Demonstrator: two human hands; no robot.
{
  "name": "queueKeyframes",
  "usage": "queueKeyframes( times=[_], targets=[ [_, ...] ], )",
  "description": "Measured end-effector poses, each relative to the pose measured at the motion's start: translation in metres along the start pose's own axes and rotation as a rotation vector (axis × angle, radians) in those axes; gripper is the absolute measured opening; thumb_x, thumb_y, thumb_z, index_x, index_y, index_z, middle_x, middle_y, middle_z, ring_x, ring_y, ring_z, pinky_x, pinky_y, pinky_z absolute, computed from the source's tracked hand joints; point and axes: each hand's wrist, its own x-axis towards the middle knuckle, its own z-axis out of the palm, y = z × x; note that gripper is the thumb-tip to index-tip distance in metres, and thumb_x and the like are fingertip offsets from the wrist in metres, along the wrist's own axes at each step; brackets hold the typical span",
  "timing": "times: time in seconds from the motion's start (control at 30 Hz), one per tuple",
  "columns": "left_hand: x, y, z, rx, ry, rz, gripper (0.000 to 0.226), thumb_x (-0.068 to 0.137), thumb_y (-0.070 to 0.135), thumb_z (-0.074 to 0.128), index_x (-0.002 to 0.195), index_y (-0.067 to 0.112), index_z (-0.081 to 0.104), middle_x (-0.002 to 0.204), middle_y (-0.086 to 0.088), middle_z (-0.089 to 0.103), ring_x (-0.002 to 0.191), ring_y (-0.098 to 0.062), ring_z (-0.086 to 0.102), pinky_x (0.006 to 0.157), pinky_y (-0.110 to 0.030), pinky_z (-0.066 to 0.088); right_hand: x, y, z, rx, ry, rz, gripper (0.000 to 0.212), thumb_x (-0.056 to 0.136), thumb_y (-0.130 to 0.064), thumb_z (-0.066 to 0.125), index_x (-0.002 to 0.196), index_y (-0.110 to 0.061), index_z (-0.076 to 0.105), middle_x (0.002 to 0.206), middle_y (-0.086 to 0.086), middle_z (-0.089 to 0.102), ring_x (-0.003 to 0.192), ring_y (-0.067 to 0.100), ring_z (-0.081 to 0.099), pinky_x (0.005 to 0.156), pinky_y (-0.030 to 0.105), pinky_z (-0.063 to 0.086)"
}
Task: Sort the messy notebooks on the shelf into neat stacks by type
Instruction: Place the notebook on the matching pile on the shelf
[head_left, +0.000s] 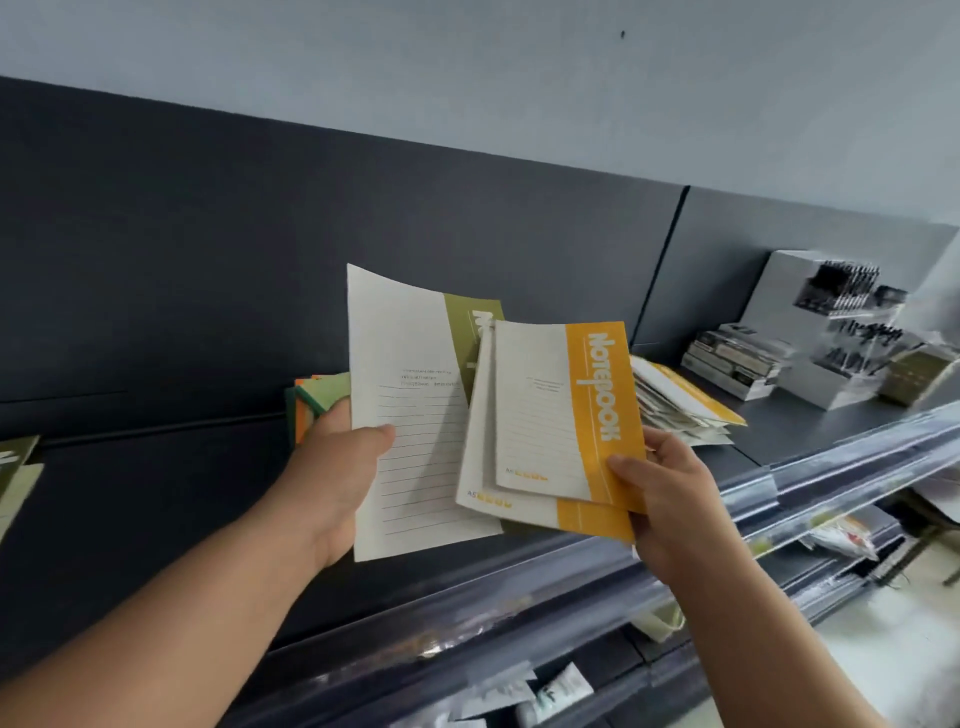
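My left hand (337, 467) grips an olive-green and white notebook (410, 415) by its left edge, thumb on the cover, lifted above the dark shelf (156, 493). My right hand (670, 493) holds two yellow and white notebooks (561, 415) fanned together, thumb pressing the yellow band at their lower right. The yellow ones overlap the green one's right side. Behind my left hand stand green and orange notebooks (311, 400). A messy pile of yellow notebooks (680, 400) lies on the shelf to the right.
A stack of dark booklets (732, 364) and a white display of pens (841, 322) stand at the far right. Another green notebook (15, 473) shows at the left edge. Clear plastic rails (779, 483) front the shelves; lower shelves hold packets.
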Motion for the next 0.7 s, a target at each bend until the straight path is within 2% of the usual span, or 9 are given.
queueKeyframes(
  times=[0.1, 0.2, 0.33, 0.4, 0.47, 0.53, 0.63, 0.7],
  targets=[
    [0.008, -0.013, 0.038, 0.025, -0.004, -0.024, 0.034, 0.097, -0.001, 0.043, 0.114, 0.022, 0.063, 0.108, -0.002, 0.069, 0.099, -0.028, 0.064, 0.084, -0.044, 0.052, 0.014, -0.006, -0.042, 0.064, 0.071, 0.004, 0.031, 0.092, 0.004, 0.053, 0.118, -0.013, 0.055, 0.105, 0.011, 0.070, 0.091, 0.032, 0.069, 0.082, 0.055, 0.056],
    [0.022, -0.017, 0.065, 0.080, -0.013, -0.034, 0.033, 0.096, -0.002, 0.044, 0.112, 0.020, 0.063, 0.109, -0.005, 0.069, 0.100, -0.031, 0.064, 0.088, -0.049, 0.051, 0.023, -0.014, -0.073, 0.125, 0.144, -0.003, 0.028, 0.093, 0.005, 0.051, 0.112, -0.014, 0.055, 0.100, 0.007, 0.069, 0.082, 0.026, 0.069, 0.072, 0.047, 0.057],
    [0.046, -0.016, 0.095, 0.114, -0.032, -0.045, 0.032, 0.096, -0.002, 0.042, 0.116, 0.017, 0.059, 0.106, -0.005, 0.067, 0.097, -0.029, 0.063, 0.075, -0.039, 0.052, 0.031, -0.019, -0.101, 0.162, 0.265, 0.008, 0.031, 0.093, 0.006, 0.050, 0.116, -0.014, 0.053, 0.100, 0.007, 0.067, 0.077, 0.023, 0.068, 0.059, 0.041, 0.059],
    [0.056, -0.017, 0.106, 0.136, -0.050, -0.054, 0.031, 0.096, -0.001, 0.044, 0.117, 0.017, 0.059, 0.108, -0.005, 0.066, 0.098, -0.030, 0.062, 0.077, -0.042, 0.052, 0.034, -0.021, -0.111, 0.153, 0.305, 0.001, 0.031, 0.093, 0.005, 0.051, 0.117, -0.015, 0.053, 0.098, 0.008, 0.067, 0.077, 0.024, 0.068, 0.055, 0.038, 0.057],
    [0.066, -0.021, 0.115, 0.153, -0.037, -0.056, 0.031, 0.096, 0.001, 0.044, 0.118, 0.017, 0.058, 0.110, -0.005, 0.065, 0.098, -0.029, 0.062, 0.078, -0.044, 0.052, 0.039, -0.022, -0.120, 0.153, 0.323, -0.006, 0.031, 0.093, 0.005, 0.051, 0.117, -0.015, 0.052, 0.096, 0.007, 0.067, 0.077, 0.024, 0.068, 0.059, 0.040, 0.056],
    [0.072, -0.026, 0.123, 0.158, -0.010, -0.060, 0.028, 0.095, 0.001, 0.044, 0.114, 0.018, 0.057, 0.106, -0.003, 0.064, 0.094, -0.026, 0.061, 0.071, -0.038, 0.051, 0.048, -0.021, -0.129, 0.160, 0.319, -0.005, 0.031, 0.093, 0.005, 0.050, 0.117, -0.015, 0.052, 0.093, 0.006, 0.067, 0.077, 0.023, 0.067, 0.065, 0.043, 0.056],
    [0.080, -0.032, 0.136, 0.199, 0.019, -0.069, 0.025, 0.096, 0.002, 0.043, 0.109, 0.020, 0.055, 0.101, -0.002, 0.063, 0.088, -0.024, 0.060, 0.060, -0.032, 0.049, 0.068, -0.021, -0.139, 0.176, 0.299, 0.025, 0.031, 0.093, 0.004, 0.052, 0.119, -0.015, 0.053, 0.095, 0.006, 0.068, 0.078, 0.023, 0.069, 0.058, 0.038, 0.056],
    [0.088, -0.035, 0.146, 0.241, 0.055, -0.072, 0.025, 0.096, 0.002, 0.043, 0.110, 0.018, 0.056, 0.101, -0.003, 0.063, 0.089, -0.027, 0.061, 0.059, -0.033, 0.049, 0.089, -0.022, -0.147, 0.181, 0.269, 0.030, 0.031, 0.094, 0.003, 0.053, 0.119, -0.015, 0.053, 0.096, 0.007, 0.069, 0.078, 0.022, 0.069, 0.055, 0.035, 0.056]
  ],
)
